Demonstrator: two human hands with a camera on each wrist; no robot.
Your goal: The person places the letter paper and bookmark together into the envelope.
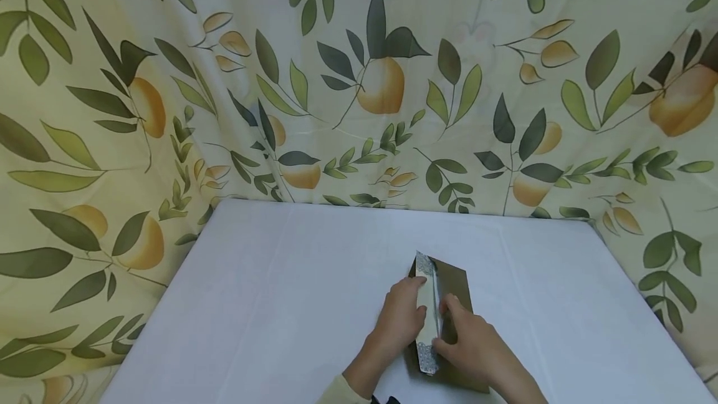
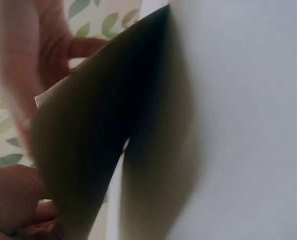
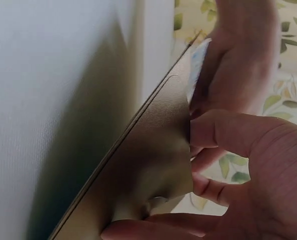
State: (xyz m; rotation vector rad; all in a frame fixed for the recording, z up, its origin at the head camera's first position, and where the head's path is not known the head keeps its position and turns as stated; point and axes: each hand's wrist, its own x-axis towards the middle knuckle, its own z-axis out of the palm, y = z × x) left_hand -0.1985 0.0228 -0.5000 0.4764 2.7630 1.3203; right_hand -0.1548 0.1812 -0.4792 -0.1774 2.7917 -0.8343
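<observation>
A flat brown case (image 1: 455, 279) with a smooth, leather-like surface is tilted above the white table in front of me. Along its left part runs a pale strip (image 1: 427, 323) with silvery, glittery ends. My left hand (image 1: 399, 313) grips the case and strip from the left. From the other side, my right hand (image 1: 473, 341) pinches the brown edge. The right wrist view shows my right thumb and fingers on a brown flap (image 3: 163, 115), near a small shiny round spot (image 3: 156, 201). Dark underside (image 2: 103, 115) fills the left wrist view, hiding some fingertips.
The white tabletop (image 1: 269, 292) stretches out under and around both hands. Behind and beside it hangs a cloth (image 1: 348, 161) printed with leaves and orange fruit. Something small and black (image 1: 386, 399) shows at the bottom edge.
</observation>
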